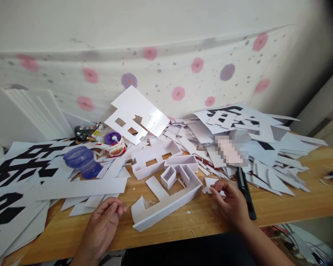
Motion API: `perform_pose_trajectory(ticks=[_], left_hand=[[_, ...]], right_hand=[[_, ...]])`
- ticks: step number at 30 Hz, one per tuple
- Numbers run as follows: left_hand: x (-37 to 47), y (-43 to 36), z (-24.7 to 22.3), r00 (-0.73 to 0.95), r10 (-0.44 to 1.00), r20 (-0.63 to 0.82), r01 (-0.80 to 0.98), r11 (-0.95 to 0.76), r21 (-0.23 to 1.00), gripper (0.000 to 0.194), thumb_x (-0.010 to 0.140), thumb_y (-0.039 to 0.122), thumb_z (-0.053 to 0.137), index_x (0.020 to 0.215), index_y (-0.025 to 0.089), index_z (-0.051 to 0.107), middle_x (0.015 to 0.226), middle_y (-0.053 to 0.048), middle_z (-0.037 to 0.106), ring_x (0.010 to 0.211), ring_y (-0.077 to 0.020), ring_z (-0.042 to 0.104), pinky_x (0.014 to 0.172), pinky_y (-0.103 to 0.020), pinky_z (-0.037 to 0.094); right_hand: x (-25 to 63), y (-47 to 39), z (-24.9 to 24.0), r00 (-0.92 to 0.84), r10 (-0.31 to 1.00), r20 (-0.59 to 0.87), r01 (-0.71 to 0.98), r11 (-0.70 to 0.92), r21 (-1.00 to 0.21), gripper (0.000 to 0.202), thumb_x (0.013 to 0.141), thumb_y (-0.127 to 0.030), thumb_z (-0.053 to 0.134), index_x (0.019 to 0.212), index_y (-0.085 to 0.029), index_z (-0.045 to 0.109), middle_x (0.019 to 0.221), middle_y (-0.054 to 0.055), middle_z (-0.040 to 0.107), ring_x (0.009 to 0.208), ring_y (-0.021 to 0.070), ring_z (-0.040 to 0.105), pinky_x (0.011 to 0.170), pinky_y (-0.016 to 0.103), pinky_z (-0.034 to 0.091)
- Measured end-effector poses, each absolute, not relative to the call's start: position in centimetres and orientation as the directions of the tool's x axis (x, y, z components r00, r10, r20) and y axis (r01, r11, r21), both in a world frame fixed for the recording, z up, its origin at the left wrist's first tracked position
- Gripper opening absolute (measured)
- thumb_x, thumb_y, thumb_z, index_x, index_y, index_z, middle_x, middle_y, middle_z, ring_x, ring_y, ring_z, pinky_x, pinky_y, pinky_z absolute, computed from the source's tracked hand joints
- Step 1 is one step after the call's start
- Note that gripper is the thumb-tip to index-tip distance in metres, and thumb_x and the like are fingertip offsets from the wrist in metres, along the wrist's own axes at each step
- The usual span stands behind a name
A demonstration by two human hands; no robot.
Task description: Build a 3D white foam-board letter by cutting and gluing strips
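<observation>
wooden table [308, 203], one; white board shape [169, 210] at its middle, long outer wall standing, some inner edges apparently left bare; right hand [231, 203], fingers bent, hold unclear; left hand [105, 221], fingers curled together, seemingly empty

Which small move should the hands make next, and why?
I would probably bring the left hand to the near-left end of the walled white piece and steady it: that end lies close by, while neither this hand nor the right hand appears to touch the piece.
</observation>
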State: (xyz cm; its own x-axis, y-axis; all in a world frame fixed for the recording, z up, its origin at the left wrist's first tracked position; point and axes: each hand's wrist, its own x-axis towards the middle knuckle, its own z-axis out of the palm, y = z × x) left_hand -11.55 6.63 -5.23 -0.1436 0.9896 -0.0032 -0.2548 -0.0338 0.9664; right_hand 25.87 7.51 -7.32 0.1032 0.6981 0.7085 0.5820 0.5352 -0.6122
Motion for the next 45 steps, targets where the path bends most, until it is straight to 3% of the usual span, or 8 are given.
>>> perform_pose_trajectory(ticks=[13, 20, 24, 30, 35, 40, 43, 45], left_hand=[[-12.6, 6.8, -5.4, -0.183, 0.982, -0.049, -0.088, 0.034, 0.996, 0.024, 0.063, 0.048, 0.08, 0.073, 0.028, 0.071, 0.073, -0.002, 0.064, 0.077, -0.0228, 0.056, 0.069, -0.035, 0.053], [-12.0, 7.0, -5.5, -0.131, 0.991, 0.017, -0.086, -0.029, 0.996, 0.027, 0.065, 0.053, 0.079, 0.071, 0.027, 0.072, 0.063, -0.002, 0.061, 0.07, -0.0195, 0.055, 0.067, -0.029, 0.052], [-12.3, 7.1, -3.7, -0.052, 0.997, 0.06, 0.186, -0.05, 0.981, 0.033, 0.067, 0.058, 0.074, 0.07, 0.025, 0.074, 0.068, -0.005, 0.066, 0.072, -0.0234, 0.061, 0.068, -0.03, 0.053], [-11.4, 11.4, 1.4, 0.205, 0.908, 0.365, 0.59, -0.412, 0.694, 0.029, 0.074, 0.046, 0.07, 0.097, 0.029, 0.076, 0.107, -0.008, 0.071, 0.103, -0.0306, 0.062, 0.096, -0.037, 0.047], [-8.8, 16.3, 1.6, 0.444, 0.859, 0.256, 0.803, -0.508, 0.312, 0.057, 0.073, 0.029, 0.07, 0.129, 0.03, 0.059, 0.144, -0.01, 0.05, 0.131, -0.0349, 0.043, 0.11, -0.05, 0.03], [-7.0, 18.7, 1.2, 0.446, 0.881, 0.159, 0.867, -0.469, 0.168, 0.049, 0.076, 0.031, 0.065, 0.124, 0.026, 0.061, 0.113, -0.012, 0.069, 0.106, -0.0327, 0.059, 0.103, -0.049, 0.032], [-6.3, 19.4, 1.6, 0.445, 0.887, 0.12, 0.883, -0.457, 0.102, 0.017, 0.078, 0.029, 0.06, 0.089, 0.025, 0.072, 0.078, -0.008, 0.072, 0.084, -0.0289, 0.062, 0.105, -0.053, 0.026], [-5.9, 19.6, 2.1, 0.466, 0.879, 0.105, 0.876, -0.474, 0.083, 0.016, 0.079, 0.027, 0.056, 0.07, 0.023, 0.069, 0.071, -0.008, 0.07, 0.078, -0.0271, 0.061, 0.104, -0.053, 0.025]], right_hand=[[24.9, 7.6, -5.7, 0.119, 0.705, 0.699, 0.573, 0.526, -0.628, 0.012, 0.088, -0.016, 0.053, 0.079, -0.021, 0.058, 0.074, 0.002, 0.064, 0.068, 0.0156, 0.062, 0.064, 0.026, 0.052], [24.8, 7.8, -5.9, 0.113, 0.678, 0.726, 0.606, 0.532, -0.592, 0.011, 0.084, -0.015, 0.058, 0.076, -0.022, 0.054, 0.069, -0.001, 0.06, 0.062, 0.0133, 0.059, 0.058, 0.024, 0.05], [25.0, 7.8, -6.1, 0.069, 0.659, 0.749, 0.596, 0.575, -0.561, 0.017, 0.085, -0.01, 0.051, 0.078, -0.022, 0.061, 0.08, 0.003, 0.064, 0.077, 0.0168, 0.064, 0.069, 0.029, 0.054], [25.5, 7.4, -6.1, 0.046, 0.658, 0.752, 0.578, 0.596, -0.557, 0.014, 0.085, -0.012, 0.055, 0.082, -0.023, 0.064, 0.078, 0.003, 0.066, 0.074, 0.0175, 0.066, 0.068, 0.029, 0.055], [25.9, 6.8, -6.1, 0.09, 0.664, 0.742, 0.615, 0.549, -0.566, 0.007, 0.084, -0.017, 0.061, 0.084, -0.023, 0.065, 0.067, -0.001, 0.069, 0.054, 0.0143, 0.066, 0.049, 0.021, 0.052], [26.1, 6.4, -6.3, 0.142, 0.658, 0.74, 0.633, 0.515, -0.579, 0.006, 0.085, -0.02, 0.06, 0.084, -0.023, 0.066, 0.068, 0.0, 0.071, 0.057, 0.0155, 0.068, 0.053, 0.021, 0.054], [26.2, 6.4, -6.4, 0.151, 0.668, 0.729, 0.622, 0.509, -0.595, 0.007, 0.084, -0.02, 0.06, 0.084, -0.023, 0.066, 0.07, 0.0, 0.071, 0.058, 0.0155, 0.068, 0.054, 0.021, 0.054], [26.2, 6.3, -6.5, 0.156, 0.676, 0.72, 0.603, 0.512, -0.611, 0.007, 0.084, -0.019, 0.06, 0.085, -0.023, 0.066, 0.07, 0.0, 0.071, 0.058, 0.015, 0.067, 0.053, 0.022, 0.054]])
